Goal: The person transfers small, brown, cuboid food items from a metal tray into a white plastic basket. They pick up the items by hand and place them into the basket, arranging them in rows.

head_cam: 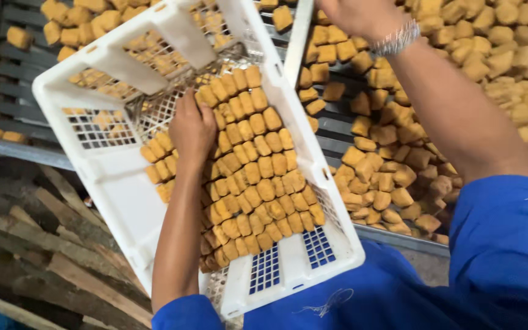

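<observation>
Fried tofu cubes [252, 165] fill the crate [111, 183] beside the left hand [192, 129], seemingly touching.

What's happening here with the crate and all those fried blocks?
A person in blue sleeves is packing golden-brown fried blocks in neat rows inside a tilted white plastic crate. The left hand rests on the blocks in the crate. The right hand reaches over the crate's far edge, above a slatted rack heaped with loose blocks. Wooden planks lie below.
</observation>
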